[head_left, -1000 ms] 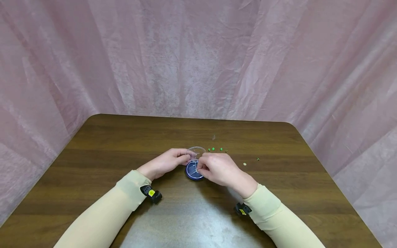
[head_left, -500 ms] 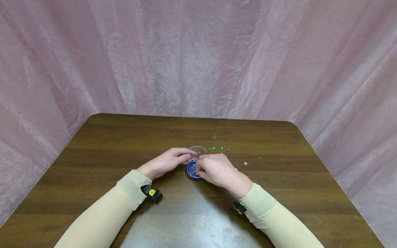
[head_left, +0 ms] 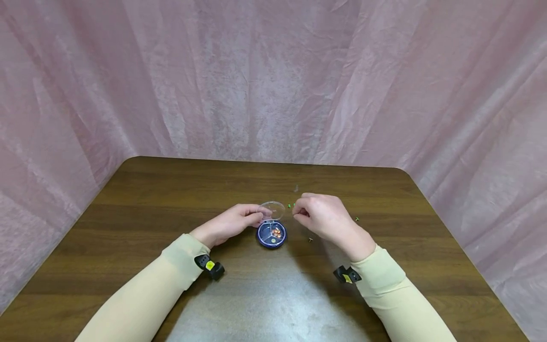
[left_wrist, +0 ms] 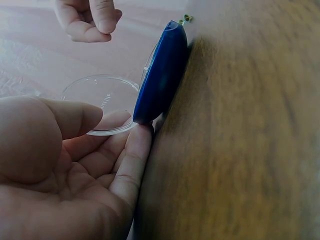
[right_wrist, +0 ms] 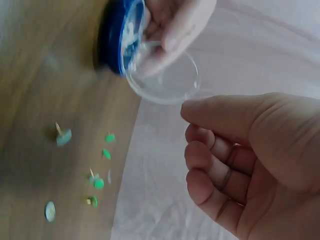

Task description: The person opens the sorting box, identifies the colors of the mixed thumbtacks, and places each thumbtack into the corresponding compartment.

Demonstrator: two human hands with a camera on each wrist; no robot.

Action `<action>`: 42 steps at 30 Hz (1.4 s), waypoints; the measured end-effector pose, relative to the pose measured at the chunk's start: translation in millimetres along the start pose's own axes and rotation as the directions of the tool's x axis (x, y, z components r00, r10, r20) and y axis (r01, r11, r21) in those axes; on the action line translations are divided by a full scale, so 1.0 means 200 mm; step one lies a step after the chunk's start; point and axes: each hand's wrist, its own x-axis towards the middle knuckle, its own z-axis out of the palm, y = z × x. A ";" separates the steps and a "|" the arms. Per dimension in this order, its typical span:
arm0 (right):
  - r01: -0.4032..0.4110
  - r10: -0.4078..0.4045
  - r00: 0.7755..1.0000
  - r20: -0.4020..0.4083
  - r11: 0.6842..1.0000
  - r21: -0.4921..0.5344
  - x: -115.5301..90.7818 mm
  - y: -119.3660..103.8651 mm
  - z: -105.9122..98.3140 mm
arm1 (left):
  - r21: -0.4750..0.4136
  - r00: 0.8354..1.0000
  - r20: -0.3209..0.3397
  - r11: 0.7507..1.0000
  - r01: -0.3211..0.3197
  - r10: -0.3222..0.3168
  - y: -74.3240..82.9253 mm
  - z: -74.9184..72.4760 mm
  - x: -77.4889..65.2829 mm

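A round blue pill box (head_left: 272, 246) with a raised clear lid (head_left: 273, 203) stands on the table. My left hand (head_left: 235, 222) grips it at the hinge side, thumb over the lid and fingers under it in the left wrist view. Several copper-coloured tacks (head_left: 277, 233) lie in the box's right compartment, and a small pale green piece (head_left: 273, 241) in the front one. To the right, my right hand (head_left: 326, 218) hovers above the table with fingers loosely bent and nothing visible between them. Below it, the right wrist view shows several green-headed thumbtacks (right_wrist: 63, 137).
One tack (head_left: 310, 239) lies right of the box, another (head_left: 357, 219) farther right. Green tacks (head_left: 288, 206) sit beyond the lid, partly behind my right hand. A pink curtain (head_left: 273, 85) hangs past the far edge of the wooden table (head_left: 179, 185).
My right hand has moved from over the pill box to the right and away from me, uncovering the copper tacks and the pale green piece. My left hand has stayed in place.
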 end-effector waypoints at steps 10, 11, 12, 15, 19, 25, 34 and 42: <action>-0.093 0.103 0.916 0.387 0.995 -0.045 -0.04 0.07 -0.05 | 0.004 1.000 0.002 1.000 0.000 0.000 0.00 0.00 0.00; -0.096 0.108 0.904 0.413 0.994 -0.049 -0.05 0.07 -0.05 | 0.007 1.000 0.003 1.000 0.001 -0.001 0.00 0.00 0.00; -0.098 0.111 0.897 0.428 0.994 -0.052 -0.05 0.07 -0.04 | 0.008 1.000 0.002 1.000 0.001 -0.001 0.00 0.00 0.00; -0.105 0.122 0.891 0.437 0.993 -0.063 -0.06 0.07 -0.02 | 0.005 1.000 0.004 1.000 0.001 -0.001 0.00 0.00 0.00; -0.110 0.129 0.890 0.437 0.992 -0.069 -0.06 0.08 0.00 | -0.002 1.000 0.007 1.000 0.002 -0.002 0.00 0.00 0.00; -0.095 0.117 0.888 0.445 0.993 -0.071 -0.07 0.08 0.02 | 0.007 1.000 0.004 1.000 -0.003 0.003 0.00 0.00 0.01; -0.051 0.077 0.902 0.425 0.996 -0.073 -0.07 0.08 0.03 | 0.001 1.000 0.009 1.000 0.006 -0.006 0.01 0.00 0.00; -0.083 0.100 0.895 0.434 0.995 -0.058 -0.07 0.10 0.04 | 0.004 1.000 0.006 1.000 0.016 -0.016 0.01 0.00 -0.01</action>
